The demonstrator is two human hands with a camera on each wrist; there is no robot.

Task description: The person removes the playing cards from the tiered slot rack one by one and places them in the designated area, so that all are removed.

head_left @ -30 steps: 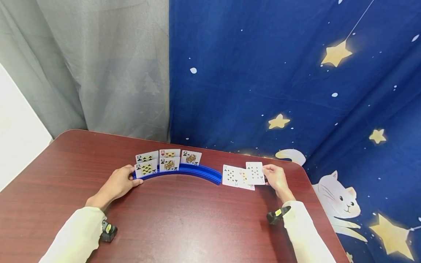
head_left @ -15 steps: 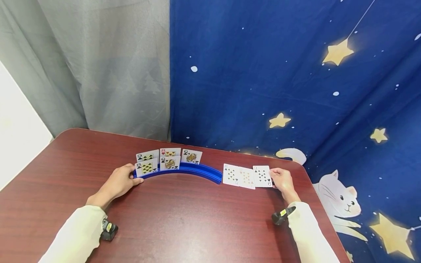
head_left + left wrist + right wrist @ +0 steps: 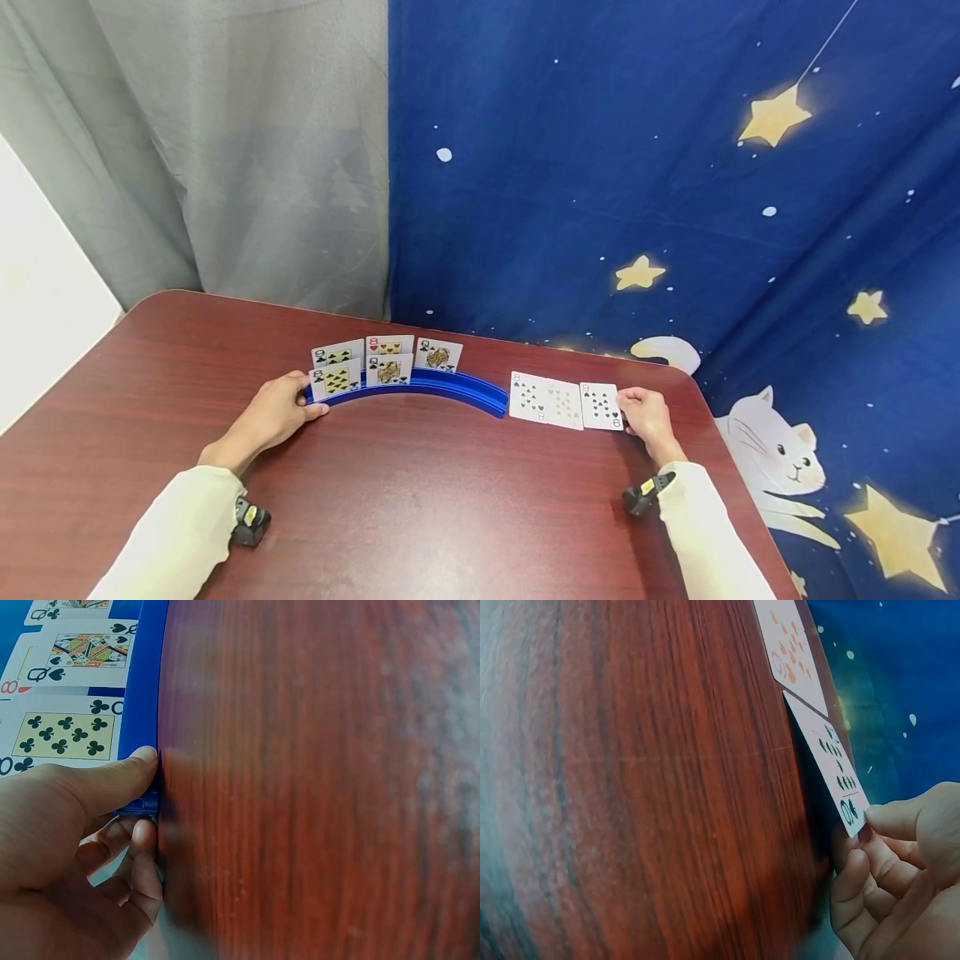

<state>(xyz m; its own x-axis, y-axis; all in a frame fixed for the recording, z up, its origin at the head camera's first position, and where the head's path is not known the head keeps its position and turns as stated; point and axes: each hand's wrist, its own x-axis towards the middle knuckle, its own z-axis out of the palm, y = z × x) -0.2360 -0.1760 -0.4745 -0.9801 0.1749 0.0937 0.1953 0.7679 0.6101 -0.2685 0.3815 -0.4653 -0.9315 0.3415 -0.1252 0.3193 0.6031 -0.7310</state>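
My left hand [image 3: 273, 414] grips the left end of a curved blue card holder [image 3: 467, 390], thumb on its near edge and fingers beneath. Two rows of playing cards stand in its left part, among them a clubs card [image 3: 67, 735] and a queen of spades [image 3: 86, 654] in front. My right hand [image 3: 647, 419] pinches the right edge of a nine of spades [image 3: 601, 406] between thumb and fingers. In the right wrist view that card [image 3: 829, 765] is tilted, its held edge raised off the table with a dark shadow below.
An eight of spades [image 3: 528, 397] and a red-pip card [image 3: 564, 403] lie face up between the holder and the nine, side by side. The brown table [image 3: 442, 500] ends in front of a grey curtain [image 3: 285, 167] and a blue starry curtain [image 3: 525, 167].
My right hand has moved right with the nine of spades, off the red-pip card it overlapped, and lowered it beside that card. The left hand has stayed on the holder.
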